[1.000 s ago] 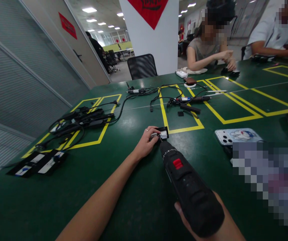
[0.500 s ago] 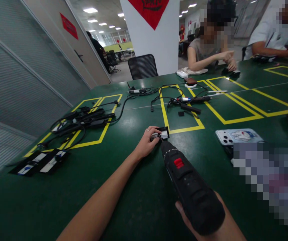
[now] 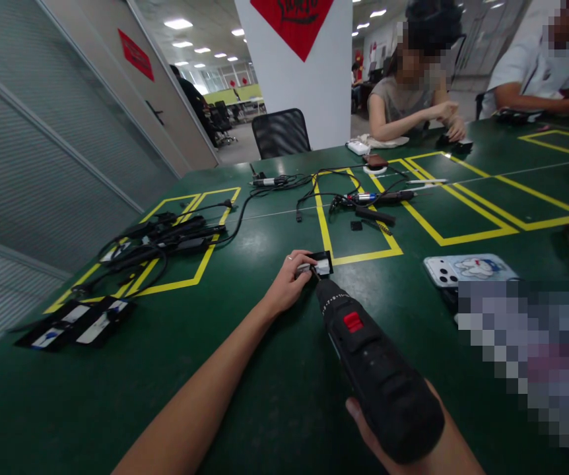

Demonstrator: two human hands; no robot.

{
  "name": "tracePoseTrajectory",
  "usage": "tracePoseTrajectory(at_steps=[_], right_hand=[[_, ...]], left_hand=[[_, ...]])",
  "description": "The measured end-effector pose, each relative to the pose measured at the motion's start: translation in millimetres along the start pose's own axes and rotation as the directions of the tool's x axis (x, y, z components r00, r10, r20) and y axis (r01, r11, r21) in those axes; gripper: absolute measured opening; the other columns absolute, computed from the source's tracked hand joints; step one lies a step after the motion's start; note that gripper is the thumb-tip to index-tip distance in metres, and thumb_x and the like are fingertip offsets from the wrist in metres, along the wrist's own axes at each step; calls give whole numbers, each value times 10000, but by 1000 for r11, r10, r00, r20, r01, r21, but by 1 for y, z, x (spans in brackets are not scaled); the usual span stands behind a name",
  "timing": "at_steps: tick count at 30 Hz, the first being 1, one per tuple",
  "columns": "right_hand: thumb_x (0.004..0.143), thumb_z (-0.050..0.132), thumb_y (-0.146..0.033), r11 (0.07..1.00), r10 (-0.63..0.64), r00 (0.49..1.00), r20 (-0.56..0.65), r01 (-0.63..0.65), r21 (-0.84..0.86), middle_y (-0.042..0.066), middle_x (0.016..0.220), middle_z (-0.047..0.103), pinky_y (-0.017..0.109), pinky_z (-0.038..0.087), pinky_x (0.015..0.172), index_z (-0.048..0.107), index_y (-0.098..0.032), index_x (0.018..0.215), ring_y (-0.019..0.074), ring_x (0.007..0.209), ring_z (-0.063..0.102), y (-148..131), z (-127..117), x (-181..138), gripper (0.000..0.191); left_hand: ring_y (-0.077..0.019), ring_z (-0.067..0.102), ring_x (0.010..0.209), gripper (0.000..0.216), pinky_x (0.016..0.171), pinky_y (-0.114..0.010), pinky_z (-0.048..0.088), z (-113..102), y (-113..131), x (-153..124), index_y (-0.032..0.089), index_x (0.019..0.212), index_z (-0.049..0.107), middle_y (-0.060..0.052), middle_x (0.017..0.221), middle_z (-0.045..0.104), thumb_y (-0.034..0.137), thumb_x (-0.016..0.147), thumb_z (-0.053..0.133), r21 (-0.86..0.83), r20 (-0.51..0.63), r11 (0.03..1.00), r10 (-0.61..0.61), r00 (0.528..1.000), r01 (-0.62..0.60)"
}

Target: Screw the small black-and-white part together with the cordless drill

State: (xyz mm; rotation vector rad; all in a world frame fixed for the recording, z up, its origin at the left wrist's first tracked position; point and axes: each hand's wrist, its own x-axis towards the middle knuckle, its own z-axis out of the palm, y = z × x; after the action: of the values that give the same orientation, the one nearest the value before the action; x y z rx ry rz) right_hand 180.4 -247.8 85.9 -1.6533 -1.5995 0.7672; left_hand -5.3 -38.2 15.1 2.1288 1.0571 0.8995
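My right hand [image 3: 362, 417] grips a black cordless drill [image 3: 376, 369] with a red switch on top; most of the fingers are hidden beneath it. The drill's bit points away from me and meets a small flat black-and-white piece [image 3: 323, 265] on the green table. Whether the tip touches a screw there cannot be made out. My left hand [image 3: 287, 284], with a ring on one finger, is closed on the left side of that piece and holds it against the tabletop, fingertips close beside the bit.
Tangled black cables [image 3: 180, 231] and black-and-white pieces [image 3: 101, 321] lie at left. Beyond my hands are a pen-like tool [image 3: 383, 197], a black bar [image 3: 375, 216] and more cables. A phone [image 3: 467, 269] lies at right. Two people sit across the table [image 3: 245, 297].
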Motion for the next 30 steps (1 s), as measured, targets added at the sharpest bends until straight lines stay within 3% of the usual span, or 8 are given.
tracePoseTrajectory(at_steps=[8,17,30], right_hand=[[760,610,-125,999,4,1000,27,-5,36,44,992,734,277,582,698,534,-249,1314,227,834,719,0,0,0,573],[779,587,-149,999,16,999,50,-18,46,44,941,737,274,578,678,583,-243,1260,218,803,716,-3,-3,1,490],[759,609,-165,1000,-3,1000,22,4,-27,14,810,721,246,574,598,568,-269,1259,182,629,692,3,2,0,513]], left_hand=[[-229,472,1214,229,1088,-440,332,0,1,1,220,1009,609,-68,1232,528,151,867,444,8,3,1000,-12,1000,12],[-234,480,1203,226,1080,-431,342,1,-2,1,216,1006,614,-71,1215,535,168,887,428,12,-7,1000,-14,1000,14],[-227,484,1200,249,1079,-425,339,1,-1,2,214,1009,615,-75,1214,533,182,915,387,34,-2,999,-16,1000,16]])
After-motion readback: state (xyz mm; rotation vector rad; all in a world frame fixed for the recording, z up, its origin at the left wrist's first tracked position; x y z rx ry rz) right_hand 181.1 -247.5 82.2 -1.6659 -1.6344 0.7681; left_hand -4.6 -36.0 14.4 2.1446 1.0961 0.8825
